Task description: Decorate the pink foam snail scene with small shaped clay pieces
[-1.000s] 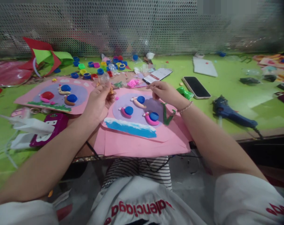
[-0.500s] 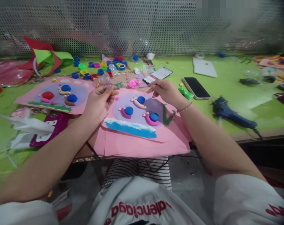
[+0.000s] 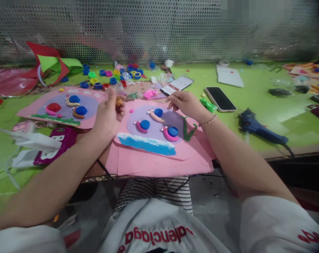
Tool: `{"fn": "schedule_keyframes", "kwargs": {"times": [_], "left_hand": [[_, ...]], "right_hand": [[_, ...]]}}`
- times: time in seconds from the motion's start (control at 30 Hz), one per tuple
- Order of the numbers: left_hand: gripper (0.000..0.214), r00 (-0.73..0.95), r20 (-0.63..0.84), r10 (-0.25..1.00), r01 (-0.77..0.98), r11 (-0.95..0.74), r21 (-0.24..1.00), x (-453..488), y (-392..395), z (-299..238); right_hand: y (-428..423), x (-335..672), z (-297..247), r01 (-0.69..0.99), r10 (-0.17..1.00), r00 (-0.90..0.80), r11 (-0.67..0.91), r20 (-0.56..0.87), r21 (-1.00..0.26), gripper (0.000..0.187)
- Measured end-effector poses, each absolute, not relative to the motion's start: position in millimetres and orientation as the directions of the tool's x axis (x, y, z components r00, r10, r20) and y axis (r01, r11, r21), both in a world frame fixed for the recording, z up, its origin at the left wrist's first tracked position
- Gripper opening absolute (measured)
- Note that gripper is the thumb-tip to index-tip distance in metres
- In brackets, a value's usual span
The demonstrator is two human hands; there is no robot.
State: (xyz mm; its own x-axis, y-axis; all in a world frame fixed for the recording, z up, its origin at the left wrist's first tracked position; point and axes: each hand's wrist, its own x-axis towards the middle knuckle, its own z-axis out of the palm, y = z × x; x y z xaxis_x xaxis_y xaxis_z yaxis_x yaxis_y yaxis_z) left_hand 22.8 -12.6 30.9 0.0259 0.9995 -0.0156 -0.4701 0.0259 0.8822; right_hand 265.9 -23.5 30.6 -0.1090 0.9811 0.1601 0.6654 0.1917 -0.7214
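Note:
Between the thumb and fingers of my left hand [image 3: 108, 114] is a small orange-brown lump of clay [image 3: 118, 101], held over the left edge of a pink card [image 3: 151, 159]. My right hand [image 3: 184, 103] hovers by the card's upper right with its fingertips pinched together; whatever they hold, if anything, is too small to make out. On the card's lilac oval [image 3: 159, 126] sit several clay snails with blue bottle-cap shells, among them a pink snail [image 3: 170, 134]. A blue and white strip [image 3: 148, 143] runs along the bottom, and a green clay plant [image 3: 188, 130] stands at the right.
A similar snail card [image 3: 30, 109] lies to the left, near a purple power strip [image 3: 67, 138]. Loose bottle caps [image 3: 113, 80] are scattered behind. Two phones, one dark-screened [image 3: 220, 98], one lit [image 3: 178, 85], and a blue glue gun [image 3: 264, 130] lie to the right.
My left hand has turned and drawn slightly left, its thumb now pointing up and more of the brown clay showing. My right hand has hardly moved.

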Motion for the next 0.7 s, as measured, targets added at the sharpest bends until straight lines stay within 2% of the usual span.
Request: {"fn": "schedule_keyframes", "kwargs": {"times": [0.07, 0.13, 0.27, 0.7], "left_hand": [[0.014, 0.065, 0.015, 0.998, -0.461, 0.017, 0.887, 23.4, -13.6, 30.5], [0.013, 0.082, 0.039, 0.996, -0.442, 0.001, 0.897, 23.5, -13.8, 28.6], [0.004, 0.050, -0.017, 0.999, -0.401, 0.035, 0.915, 23.4, -13.6, 25.1], [0.020, 0.081, -0.027, 0.996, -0.299, 0.050, 0.953, 24.6, -21.4, 31.9]], "right_hand": [[-23.7, 265.5, 30.8, 0.665, 0.981, -0.108, 0.193, 0.163, -0.722, 0.023], [-23.9, 265.2, 31.2, 0.666, 0.980, -0.108, 0.195, 0.166, -0.720, 0.023], [-25.4, 264.1, 33.6, 0.660, 0.983, -0.104, 0.181, 0.150, -0.729, 0.021], [-26.6, 263.7, 35.0, 0.647, 0.982, -0.109, 0.186, 0.153, -0.739, 0.025]]}}
